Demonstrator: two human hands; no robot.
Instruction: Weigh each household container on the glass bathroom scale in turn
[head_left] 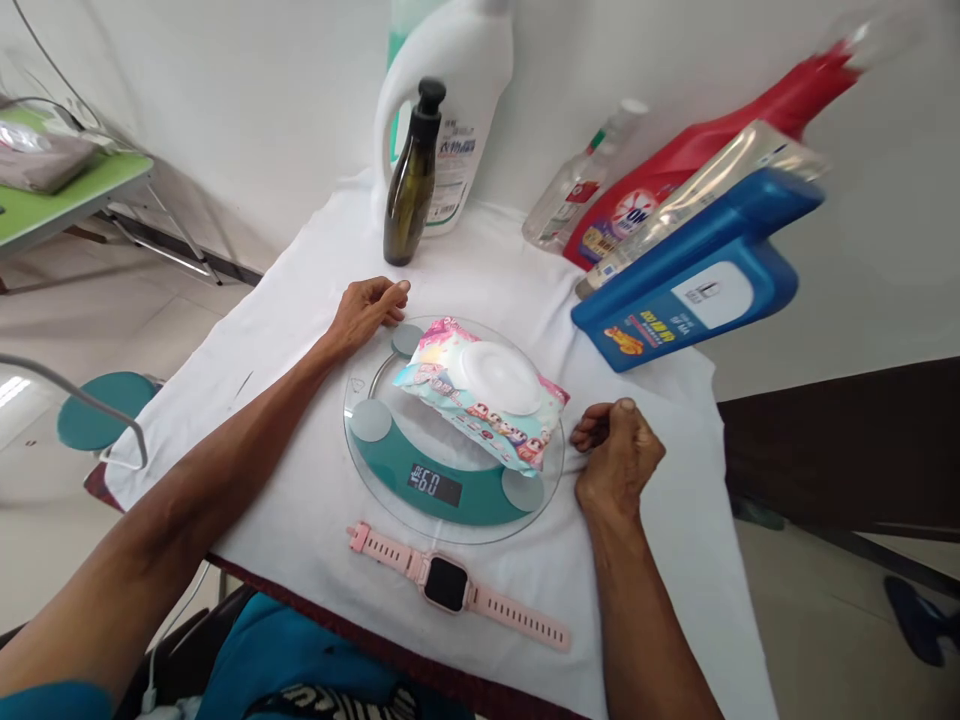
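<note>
A glass bathroom scale (pixel 450 528) with a teal band lies on the white cloth, its display lit with digits. On top of it rests a pack of wet wipes (pixel 435 385) with a white lid, closed. My left hand (pixel 367 312) lies at the scale's upper left edge, fingers curled in and nothing seen in them. To the right of the scale my right hand (pixel 619 455) rests in a loose fist, close to the glass but holding nothing visible. A pink smartwatch (pixel 445 582) is stretched out flat in front of the scale.
Behind the scale stand a dark pump bottle (pixel 409 190) and a large white jug (pixel 480 80). A clear bottle (pixel 574 190), a red detergent bottle (pixel 697 150) and a blue bottle (pixel 682 275) stand at the back right. A teal stool (pixel 105 410) is at left.
</note>
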